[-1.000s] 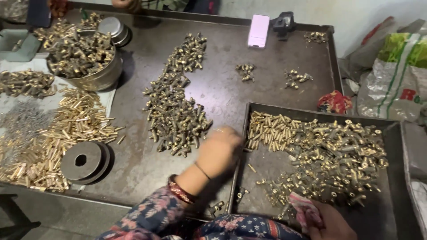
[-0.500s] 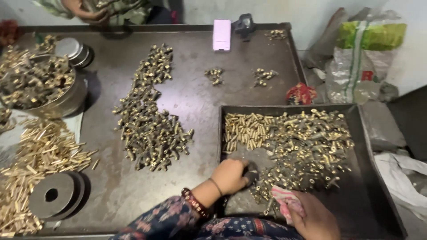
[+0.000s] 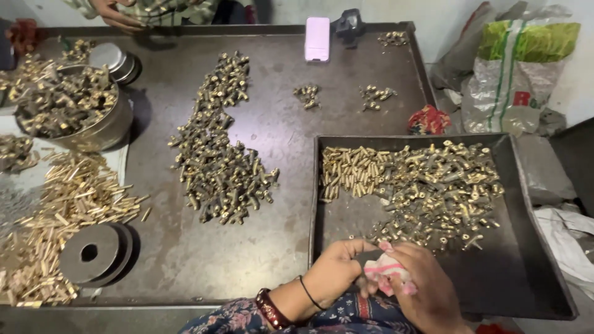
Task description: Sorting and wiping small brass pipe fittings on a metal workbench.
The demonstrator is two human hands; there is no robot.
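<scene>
My left hand [image 3: 337, 270] and my right hand [image 3: 421, 287] meet over the near edge of a dark metal tray [image 3: 532, 247]. Between them they pinch a small pink and white cloth pad [image 3: 383, 272]; whether a brass piece sits between the fingers is hidden. The tray carries a heap of brass fittings [image 3: 442, 192] and a bunch of small brass pins [image 3: 349, 170] at its left. A long pile of darker fittings [image 3: 219, 154] lies on the table to the left of the tray.
A steel bowl [image 3: 108, 127] full of fittings stands far left, with loose brass rods [image 3: 68, 204] and two steel discs [image 3: 93, 253] below it. A pink phone [image 3: 317, 38] lies at the far edge. Another person's hand [image 3: 114, 12] is at the top left. Sacks [image 3: 513, 80] stand to the right.
My left hand has left the pile beside the tray, moved right into the tray and then drawn back to its near edge, where it now meets my right hand on the pad.
</scene>
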